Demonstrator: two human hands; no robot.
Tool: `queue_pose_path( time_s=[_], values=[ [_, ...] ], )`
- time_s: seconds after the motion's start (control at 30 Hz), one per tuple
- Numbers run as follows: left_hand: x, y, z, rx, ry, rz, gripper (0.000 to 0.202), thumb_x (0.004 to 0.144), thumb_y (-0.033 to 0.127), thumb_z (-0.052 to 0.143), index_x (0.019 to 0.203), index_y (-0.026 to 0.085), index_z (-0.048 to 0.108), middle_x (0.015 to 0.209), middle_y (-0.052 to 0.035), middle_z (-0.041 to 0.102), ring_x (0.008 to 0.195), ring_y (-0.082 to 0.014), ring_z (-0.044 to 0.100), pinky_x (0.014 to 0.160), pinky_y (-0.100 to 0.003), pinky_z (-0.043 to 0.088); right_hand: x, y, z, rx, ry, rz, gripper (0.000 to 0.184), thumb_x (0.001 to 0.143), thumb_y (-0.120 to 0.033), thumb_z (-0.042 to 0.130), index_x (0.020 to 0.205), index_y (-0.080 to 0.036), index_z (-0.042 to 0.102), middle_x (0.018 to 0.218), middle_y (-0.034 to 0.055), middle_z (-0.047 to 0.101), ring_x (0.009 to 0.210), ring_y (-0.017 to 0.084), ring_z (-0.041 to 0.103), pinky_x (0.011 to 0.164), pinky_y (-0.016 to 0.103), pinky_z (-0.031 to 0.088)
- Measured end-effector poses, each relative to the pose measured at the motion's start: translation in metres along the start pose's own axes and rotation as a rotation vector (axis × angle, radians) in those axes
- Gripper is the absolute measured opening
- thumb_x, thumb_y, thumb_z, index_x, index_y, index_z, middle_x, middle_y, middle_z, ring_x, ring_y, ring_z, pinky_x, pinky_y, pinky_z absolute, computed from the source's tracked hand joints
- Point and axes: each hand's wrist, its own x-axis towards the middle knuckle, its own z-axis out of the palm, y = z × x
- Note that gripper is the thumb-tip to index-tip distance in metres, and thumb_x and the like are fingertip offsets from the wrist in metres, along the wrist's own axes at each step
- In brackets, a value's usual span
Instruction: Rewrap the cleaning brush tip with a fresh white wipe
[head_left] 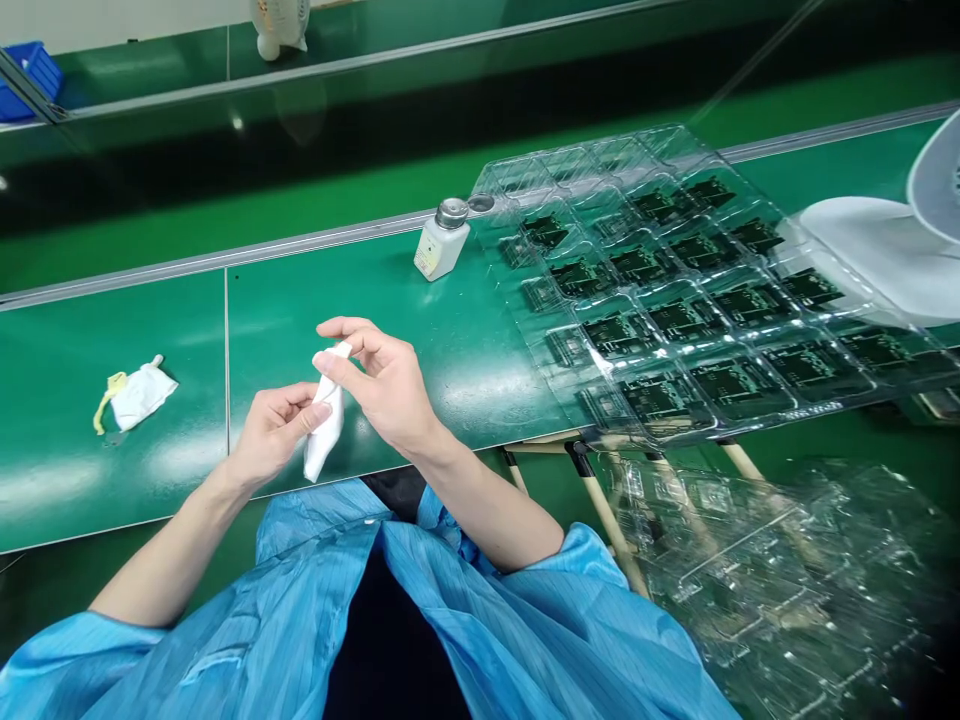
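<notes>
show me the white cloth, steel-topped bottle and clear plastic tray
Folded white cloth (326, 432), head view, on its lower fold
White plastic bottle with steel lid (439, 250), head view, on its body
Clear plastic tray (592, 155), head view, on its back rim

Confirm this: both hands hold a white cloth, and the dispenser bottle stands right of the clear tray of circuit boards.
Not quite: the head view shows the dispenser bottle left of the clear tray, not right. The left hand and right hand do hold the white cloth.

2 hands (277, 430) (386, 385), 2 white cloths (328, 415) (139, 395), 1 dispenser bottle (441, 240)
</notes>
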Motion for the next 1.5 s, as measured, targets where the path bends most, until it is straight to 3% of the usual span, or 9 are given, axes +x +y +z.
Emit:
queue_pose_path(
  time_s=[0.2,0.3,0.4,0.53,0.67,0.8,0.93,1.03,1.5],
  values=[
    [-0.002,0.003,0.002,0.142,0.098,0.098,0.031,0.068,0.043,0.08,0.07,0.014,0.073,0.054,-0.0002,0.06,0.046,-0.0075,0.044,0.044,-0.019,0.034,0.0,0.002,-0.001,0.004,-0.012,0.011,0.02,0.075,-0.033,0.073,0.072,-0.02,0.059,0.1,0.0039,0.064,0.097,0.015,0.061,0.092,0.033,0.048],
    [-0.002,0.004,0.001,0.079,0.109,0.062,0.031,0.064,0.043,0.083,0.07,0.014,0.073,0.055,-0.0005,0.06,0.046,-0.0078,0.046,0.044,-0.019,0.035,-0.001,0.005,-0.007,0.066,-0.021,0.049,0.038,0.066,-0.039,0.082,0.091,-0.022,0.059,0.108,0.0046,0.064,0.106,0.017,0.06,0.098,0.033,0.046],
    [-0.002,0.004,0.0,-0.039,0.084,-0.004,0.033,0.061,0.043,0.085,0.072,0.014,0.074,0.052,-0.0001,0.058,0.045,-0.0076,0.044,0.042,-0.019,0.035,-0.003,0.012,-0.015,0.145,-0.13,0.149,0.061,0.061,-0.046,0.085,0.109,-0.023,0.055,0.118,0.007,0.063,0.112,0.018,0.06,0.099,0.034,0.047],
    [-0.002,0.003,-0.002,-0.08,0.061,-0.016,0.035,0.06,0.044,0.086,0.074,0.014,0.075,0.055,-0.0021,0.062,0.049,-0.0093,0.049,0.046,-0.019,0.038,-0.009,0.022,-0.018,0.12,-0.347,0.242,0.046,0.066,-0.049,0.08,0.095,-0.02,0.06,0.093,0.0025,0.067,0.089,0.015,0.064,0.083,0.031,0.052],
    [-0.002,-0.003,-0.005,-0.047,0.082,-0.037,0.037,0.062,0.046,0.084,0.076,0.013,0.073,0.058,-0.0034,0.064,0.048,-0.0104,0.05,0.045,-0.021,0.039,-0.017,0.023,-0.014,-0.05,-0.216,0.141,0.031,0.078,-0.046,0.07,0.079,-0.019,0.055,0.077,-0.0019,0.06,0.071,0.011,0.057,0.069,0.026,0.048],
    [-0.004,-0.011,-0.002,-0.013,0.162,0.047,0.034,0.068,0.045,0.08,0.081,0.014,0.071,0.056,0.0003,0.061,0.047,-0.0079,0.047,0.044,-0.018,0.036,-0.027,0.021,-0.008,-0.449,-0.062,-0.061,0.014,0.09,-0.03,0.053,0.08,-0.019,0.052,0.077,-0.0006,0.057,0.069,0.011,0.052,0.066,0.026,0.043],
    [-0.007,-0.014,0.009,0.151,0.304,0.159,0.03,0.077,0.045,0.072,0.082,0.016,0.069,0.057,0.0021,0.059,0.045,-0.0066,0.043,0.043,-0.018,0.033,-0.039,0.028,0.001,-0.931,0.049,-0.412,0.021,0.097,-0.023,0.038,0.082,-0.018,0.052,0.073,0.0033,0.058,0.062,0.013,0.05,0.059,0.027,0.038],
    [-0.008,-0.015,0.015,0.268,0.385,0.176,0.028,0.081,0.044,0.068,0.082,0.016,0.068,0.057,0.0028,0.058,0.045,-0.0069,0.041,0.043,-0.019,0.032,-0.044,0.033,0.005,-1.165,0.032,-0.549,0.026,0.096,-0.016,0.034,0.081,-0.018,0.055,0.066,0.0031,0.057,0.056,0.014,0.049,0.053,0.029,0.032],
    [-0.004,-0.031,0.028,0.42,0.424,0.248,0.016,0.079,0.024,0.057,0.085,0.017,0.07,0.055,0.0049,0.052,0.049,-0.0084,0.039,0.049,-0.021,0.029,-0.049,0.036,0.006,-1.166,-0.066,-0.424,0.021,0.093,-0.013,0.039,0.082,-0.018,0.056,0.063,0.001,0.06,0.054,0.011,0.052,0.051,0.026,0.029]
  ],
)
